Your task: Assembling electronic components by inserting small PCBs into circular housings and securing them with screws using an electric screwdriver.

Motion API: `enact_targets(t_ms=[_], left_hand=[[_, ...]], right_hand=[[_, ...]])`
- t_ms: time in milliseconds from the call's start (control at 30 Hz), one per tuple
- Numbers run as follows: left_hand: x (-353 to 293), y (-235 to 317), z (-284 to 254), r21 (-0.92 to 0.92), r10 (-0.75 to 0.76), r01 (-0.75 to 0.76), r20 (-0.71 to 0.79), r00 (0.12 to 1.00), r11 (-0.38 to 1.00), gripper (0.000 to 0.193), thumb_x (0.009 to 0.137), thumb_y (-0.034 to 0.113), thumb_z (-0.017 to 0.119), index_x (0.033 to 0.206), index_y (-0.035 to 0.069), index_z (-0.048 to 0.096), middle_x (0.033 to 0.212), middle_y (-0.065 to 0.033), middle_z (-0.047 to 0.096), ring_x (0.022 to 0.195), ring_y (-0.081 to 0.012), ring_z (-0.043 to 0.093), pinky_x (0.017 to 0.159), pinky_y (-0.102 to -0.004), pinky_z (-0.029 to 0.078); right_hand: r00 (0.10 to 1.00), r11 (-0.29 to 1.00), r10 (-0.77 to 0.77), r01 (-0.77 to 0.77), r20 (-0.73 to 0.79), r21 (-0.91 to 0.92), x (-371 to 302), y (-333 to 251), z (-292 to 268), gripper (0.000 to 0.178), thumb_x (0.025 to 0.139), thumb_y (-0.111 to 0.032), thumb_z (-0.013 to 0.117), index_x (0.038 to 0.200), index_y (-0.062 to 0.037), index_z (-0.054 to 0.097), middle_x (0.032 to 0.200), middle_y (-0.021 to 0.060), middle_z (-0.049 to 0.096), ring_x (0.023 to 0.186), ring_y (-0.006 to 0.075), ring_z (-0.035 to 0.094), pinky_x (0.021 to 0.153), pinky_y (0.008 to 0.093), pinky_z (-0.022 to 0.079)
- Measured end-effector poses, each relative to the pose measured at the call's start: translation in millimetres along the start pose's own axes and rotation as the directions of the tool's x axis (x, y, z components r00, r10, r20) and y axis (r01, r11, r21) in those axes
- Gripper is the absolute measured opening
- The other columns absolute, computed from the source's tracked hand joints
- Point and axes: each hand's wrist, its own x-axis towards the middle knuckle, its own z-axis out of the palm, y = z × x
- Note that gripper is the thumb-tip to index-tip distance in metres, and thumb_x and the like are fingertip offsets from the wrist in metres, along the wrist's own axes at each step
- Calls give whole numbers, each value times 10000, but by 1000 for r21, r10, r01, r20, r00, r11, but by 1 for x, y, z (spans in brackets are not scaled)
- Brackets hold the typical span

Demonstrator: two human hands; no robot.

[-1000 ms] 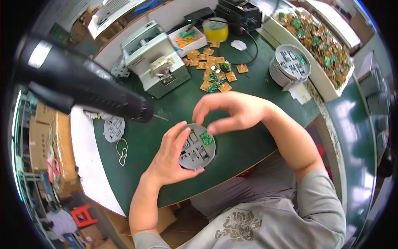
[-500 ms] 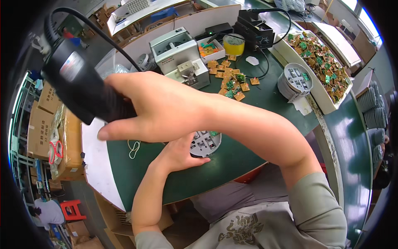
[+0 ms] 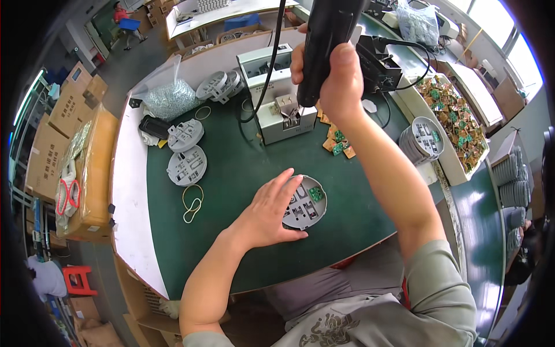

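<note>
Our left hand (image 3: pixel 267 215) flat on the round grey plastic base (image 3: pixel 304 202), its small green board (image 3: pixel 315 194) seated, probably unscrewed; right hand (image 3: pixel 335 75) grips the black electric screwdriver (image 3: pixel 325 40).

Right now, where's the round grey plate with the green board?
Head view, centre: the round grey plate lies flat on the green mat, under the left hand, just below the white box machine.

- Right hand (image 3: pixel 332 75) leaves the round grey plate (image 3: pixel 303 202), now gripping the black electric screwdriver (image 3: pixel 325 40).
- Screwdriver swings from far left to above the grey feeder box (image 3: pixel 277 104).
</note>
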Motion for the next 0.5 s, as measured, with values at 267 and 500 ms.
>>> enact_targets(t_ms=[267, 500], left_hand=[[5, 5, -2, -3, -28, 29, 21, 999, 1000, 1180, 688, 352, 932, 1627, 104, 262, 1665, -151, 288, 1483, -341, 388, 1224, -447, 345], [2, 0, -1, 13, -35, 35, 21, 999, 999, 1155, 693, 355, 930, 1615, 96, 284, 1653, -149, 308, 1483, -338, 387, 1224, -446, 347]], right_hand=[[998, 993, 56, -55, 2, -104, 12, 33, 1, 635, 1048, -615, 459, 1206, -7, 555, 727, 104, 629, 579, 180, 541, 571, 297, 443], [912, 914, 405, -406, 65, 1, -17, 30, -9, 676, 1018, -654, 505, 1160, 4, 567, 719, 104, 628, 568, 182, 546, 558, 297, 447]])
